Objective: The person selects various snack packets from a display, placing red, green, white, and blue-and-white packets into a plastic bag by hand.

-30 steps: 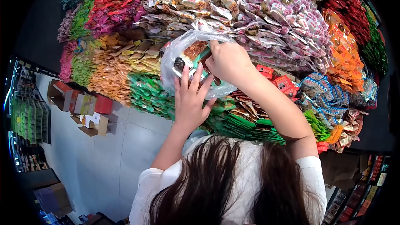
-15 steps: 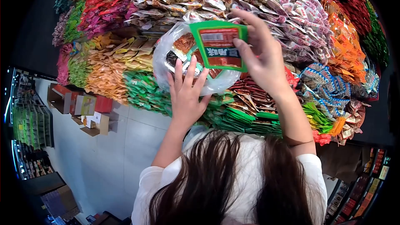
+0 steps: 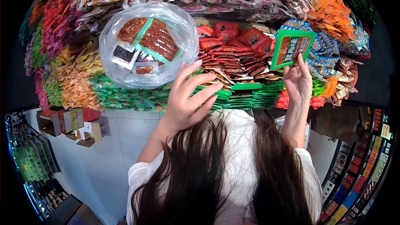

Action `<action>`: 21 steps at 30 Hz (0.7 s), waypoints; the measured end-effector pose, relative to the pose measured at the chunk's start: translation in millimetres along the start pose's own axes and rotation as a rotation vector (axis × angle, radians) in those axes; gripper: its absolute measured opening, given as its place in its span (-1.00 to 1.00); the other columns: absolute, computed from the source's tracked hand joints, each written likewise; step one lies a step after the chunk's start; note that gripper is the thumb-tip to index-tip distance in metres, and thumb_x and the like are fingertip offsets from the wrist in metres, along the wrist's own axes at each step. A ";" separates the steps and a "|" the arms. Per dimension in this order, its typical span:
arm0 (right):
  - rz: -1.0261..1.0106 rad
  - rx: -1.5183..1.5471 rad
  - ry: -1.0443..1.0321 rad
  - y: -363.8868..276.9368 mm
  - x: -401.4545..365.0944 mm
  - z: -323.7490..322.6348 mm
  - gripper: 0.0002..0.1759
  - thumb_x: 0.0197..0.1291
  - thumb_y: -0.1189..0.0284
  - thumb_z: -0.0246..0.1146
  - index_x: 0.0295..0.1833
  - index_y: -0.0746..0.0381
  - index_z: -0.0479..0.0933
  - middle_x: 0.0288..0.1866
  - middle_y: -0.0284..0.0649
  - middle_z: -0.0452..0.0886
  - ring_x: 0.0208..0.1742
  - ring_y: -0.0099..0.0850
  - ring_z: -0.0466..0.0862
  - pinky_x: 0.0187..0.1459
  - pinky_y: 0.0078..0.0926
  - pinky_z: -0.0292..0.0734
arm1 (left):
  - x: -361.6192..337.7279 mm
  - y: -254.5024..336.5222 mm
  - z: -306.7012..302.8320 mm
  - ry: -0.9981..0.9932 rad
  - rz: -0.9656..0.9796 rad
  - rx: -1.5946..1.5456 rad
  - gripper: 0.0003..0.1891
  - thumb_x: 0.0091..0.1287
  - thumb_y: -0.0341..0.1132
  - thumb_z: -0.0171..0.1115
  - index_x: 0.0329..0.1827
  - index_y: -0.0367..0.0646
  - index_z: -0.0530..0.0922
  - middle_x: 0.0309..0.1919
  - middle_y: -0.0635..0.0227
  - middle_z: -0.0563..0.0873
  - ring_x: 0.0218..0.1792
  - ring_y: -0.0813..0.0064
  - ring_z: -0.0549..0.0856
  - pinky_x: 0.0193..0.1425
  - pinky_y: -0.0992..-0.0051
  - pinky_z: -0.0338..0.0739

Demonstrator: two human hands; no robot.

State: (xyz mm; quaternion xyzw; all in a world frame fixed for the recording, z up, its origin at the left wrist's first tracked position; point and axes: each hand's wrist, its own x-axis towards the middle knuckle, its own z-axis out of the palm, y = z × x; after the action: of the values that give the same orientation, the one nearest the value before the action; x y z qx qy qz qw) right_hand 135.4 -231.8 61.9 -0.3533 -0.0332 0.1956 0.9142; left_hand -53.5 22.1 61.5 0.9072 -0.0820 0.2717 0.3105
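My right hand (image 3: 298,81) pinches a green-edged snack packet (image 3: 293,49) by its lower edge, its printed label facing up. This packet is held above the right part of the snack display. My left hand (image 3: 189,96) has its fingers apart and holds nothing, just right of a clear plastic bag (image 3: 110,68). Inside the open bag lie a green-edged packet with brown strips (image 3: 160,41), a brown snack packet (image 3: 132,29), a dark small packet (image 3: 123,54) and another small clear-wrapped piece (image 3: 144,69).
Red packets (image 3: 227,60) are stacked in the middle of the display, with green packets (image 3: 246,96) along its near edge. Blue-and-white packets (image 3: 327,50) lie at the right. Open cardboard boxes (image 3: 85,131) stand on the floor at left.
My right hand has carried the green-edged packet right, away from the bag. My left hand has come off the bag. With the view shifted, the bag's opening and contents now show fully.
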 end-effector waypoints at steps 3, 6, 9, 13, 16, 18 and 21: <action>0.015 -0.011 -0.009 -2.9 -14.8 -18.5 -0.68 0.37 0.55 0.21 0.20 0.24 0.44 0.08 -0.25 0.65 0.04 -0.49 0.68 0.08 -0.46 0.67 | 5.1 -8.6 31.7 -0.103 0.024 -0.046 -0.70 0.16 -0.37 0.40 -0.02 0.01 0.69 0.09 0.35 0.63 0.37 0.01 0.41 0.46 -0.18 0.20; 0.036 -0.092 -0.034 -7.6 -25.2 -24.0 -0.54 0.34 0.61 0.20 0.33 0.26 0.34 0.14 -0.21 0.63 0.05 -0.46 0.69 -0.03 -0.54 0.73 | 9.5 -11.1 54.1 -0.147 0.080 -0.087 -0.74 0.16 -0.34 0.40 -0.06 0.00 0.68 0.09 0.33 0.61 0.39 -0.01 0.39 0.46 -0.22 0.18; 0.110 -0.172 -0.055 -8.2 -35.2 -15.2 -0.41 0.26 0.66 0.22 0.40 0.27 0.27 0.18 -0.17 0.60 0.10 -0.40 0.68 0.07 -0.46 0.70 | 13.7 -11.6 67.8 -0.190 0.145 -0.077 -0.76 0.13 -0.33 0.41 -0.11 0.01 0.67 0.13 0.30 0.58 0.43 -0.03 0.34 0.46 -0.25 0.16; 0.159 -0.141 0.085 -1.0 -33.6 -18.6 -0.42 0.23 0.60 0.28 0.36 0.24 0.32 0.15 -0.18 0.61 0.11 -0.37 0.68 0.12 -0.30 0.67 | 18.2 -18.9 74.7 -0.307 0.155 -0.066 -0.77 0.06 -0.41 0.43 -0.20 0.06 0.71 0.28 0.30 0.50 0.50 -0.07 0.23 0.47 -0.35 0.04; 0.085 -0.288 0.076 2.5 -36.3 -16.4 -0.51 0.26 0.57 0.28 0.30 0.25 0.39 0.12 -0.21 0.62 0.08 -0.40 0.67 0.08 -0.33 0.63 | 21.2 -24.1 71.9 -0.365 0.144 -0.077 -0.78 0.05 -0.37 0.43 -0.21 0.08 0.73 0.39 0.29 0.43 0.55 -0.12 0.11 0.50 -0.36 -0.05; 0.069 -0.393 -0.051 -0.6 -36.9 -31.6 -0.55 0.26 0.57 0.28 0.26 0.26 0.43 0.08 -0.22 0.64 0.07 -0.41 0.66 0.07 -0.35 0.60 | 22.1 -21.2 68.9 -0.379 0.117 -0.094 -0.78 0.03 -0.36 0.44 -0.22 0.08 0.73 0.40 0.30 0.42 0.56 -0.11 0.10 0.50 -0.36 -0.06; 0.039 -0.552 -0.229 -7.3 -35.2 -31.5 -0.70 0.25 0.57 0.29 0.10 0.29 0.57 -0.03 -0.22 0.68 0.03 -0.44 0.65 0.10 -0.38 0.52 | 22.5 -23.7 69.7 -0.396 0.095 -0.100 -0.76 0.00 -0.34 0.46 -0.23 0.10 0.74 0.42 0.31 0.39 0.56 -0.09 0.09 0.51 -0.35 -0.09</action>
State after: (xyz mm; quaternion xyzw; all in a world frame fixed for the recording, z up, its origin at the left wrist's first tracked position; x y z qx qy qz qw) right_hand 111.7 -270.1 45.9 -0.5646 -0.1812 0.2353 0.7701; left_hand 3.7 -1.0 15.4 0.9215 -0.1975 0.0980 0.3196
